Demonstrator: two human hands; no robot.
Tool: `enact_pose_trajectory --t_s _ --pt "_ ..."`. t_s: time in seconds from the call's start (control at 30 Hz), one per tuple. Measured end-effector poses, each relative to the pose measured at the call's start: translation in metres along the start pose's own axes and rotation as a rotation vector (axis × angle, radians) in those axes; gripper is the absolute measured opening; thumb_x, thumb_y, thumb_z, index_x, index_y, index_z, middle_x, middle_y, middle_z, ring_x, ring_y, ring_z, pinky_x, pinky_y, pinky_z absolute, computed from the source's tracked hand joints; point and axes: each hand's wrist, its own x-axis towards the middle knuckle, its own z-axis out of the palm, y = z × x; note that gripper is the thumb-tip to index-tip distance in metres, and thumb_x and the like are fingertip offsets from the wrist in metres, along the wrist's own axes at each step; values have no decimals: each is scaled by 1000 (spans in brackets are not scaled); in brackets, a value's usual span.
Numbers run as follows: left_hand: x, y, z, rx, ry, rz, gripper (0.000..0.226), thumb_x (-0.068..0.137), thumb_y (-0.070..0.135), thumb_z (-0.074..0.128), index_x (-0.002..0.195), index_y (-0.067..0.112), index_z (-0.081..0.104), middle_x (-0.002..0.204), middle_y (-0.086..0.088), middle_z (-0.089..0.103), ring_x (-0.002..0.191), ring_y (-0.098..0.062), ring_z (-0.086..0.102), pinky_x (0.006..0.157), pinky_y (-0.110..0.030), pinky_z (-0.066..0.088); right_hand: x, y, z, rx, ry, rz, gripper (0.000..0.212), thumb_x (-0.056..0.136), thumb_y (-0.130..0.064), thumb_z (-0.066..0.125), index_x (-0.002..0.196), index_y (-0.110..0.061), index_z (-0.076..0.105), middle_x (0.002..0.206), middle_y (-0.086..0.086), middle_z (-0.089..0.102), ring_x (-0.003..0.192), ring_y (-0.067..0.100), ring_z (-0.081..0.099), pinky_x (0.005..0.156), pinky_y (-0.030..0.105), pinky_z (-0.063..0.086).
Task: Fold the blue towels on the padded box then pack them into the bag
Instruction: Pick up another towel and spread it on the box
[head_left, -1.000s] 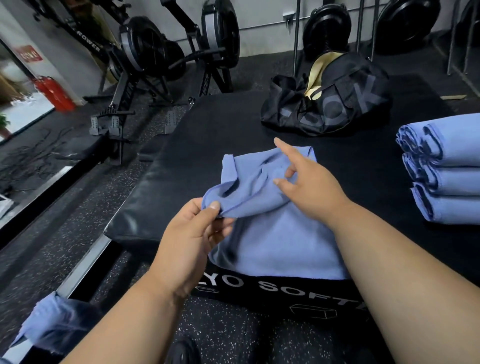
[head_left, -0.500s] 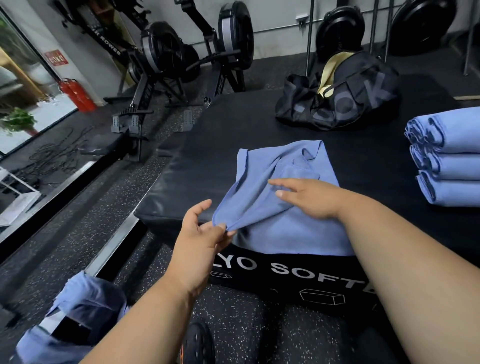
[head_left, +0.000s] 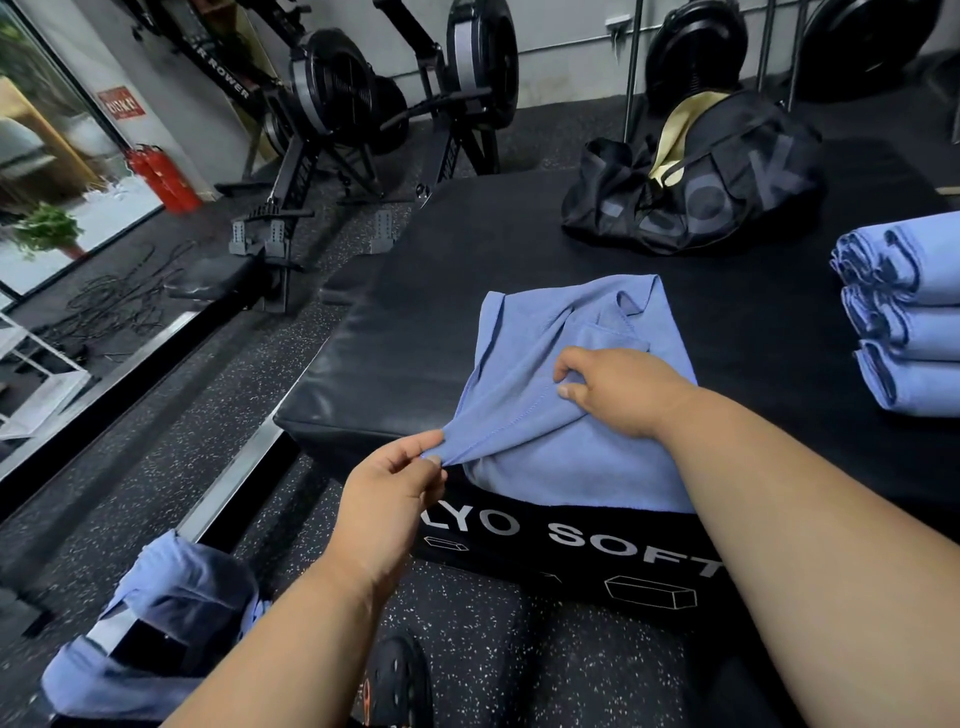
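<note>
The padded box (head_left: 519, 218) front reads "LYO SOFT"; rowing machine (head_left: 332, 104) "ROWER".

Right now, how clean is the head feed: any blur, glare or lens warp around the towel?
Head view: the towel and both pinching hands, left and right, are sharp; wide-angle warp bends the padded box edges; the window at far left is blown out; the loose towels at bottom left look soft.

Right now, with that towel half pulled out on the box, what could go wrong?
The blue towel hangs over the padded box's near edge; if the left hand tugs harder, it may slide off onto the floor. The pinched corner is bunched, so the fold may come out crooked. The folded stack sits close enough that a wide sweep of the right hand could topple it.
</note>
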Motion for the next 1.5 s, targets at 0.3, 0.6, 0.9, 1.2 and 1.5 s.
enact_pose_trajectory --t_s 0.3,0.6,0.9,1.2,1.5 --pt "4 -5 1 -20 18 3 20 101 7 65 99 18 81 89 3 78 79 -10 64 81 -28 52 -13 2 -17 55 201 -110 14 101 -36 64 88 -32 60 104 -15 51 98 11 49 88 31 38" --pt "1 -17 11 -61 -17 -50 23 98 -4 65 111 13 73 91 2 81 83 -8 72 82 -24 56 -82 19 -45 -39 -78 -38 14 90 -43 67 82 -32 64 87 -21 66 87 2 59 88 31 47" --pt "0 -34 17 -43 0 -109 34 95 -7 61 121 14 65 94 -5 78 90 -19 73 79 -28 55 -110 38 -56 -117 -21 154 18 98 -49 56 99 -35 68 94 -15 69 88 8 62 81 33 51" --pt "6 -46 25 70 6 -132 21 96 0 63 111 11 73 100 -13 81 98 -32 77 91 -43 58 -124 50 -65 22 -209 330 42 100 -51 59 82 -14 70 66 0 75 53 13 59 60 29 47" --pt "19 -53 34 84 34 -142 22 97 34 73 90 13 70 91 -10 76 86 -25 65 88 -44 52 -112 58 -51 -14 -88 359 46 87 -56 74 81 -10 71 76 5 74 65 20 61 72 37 56"
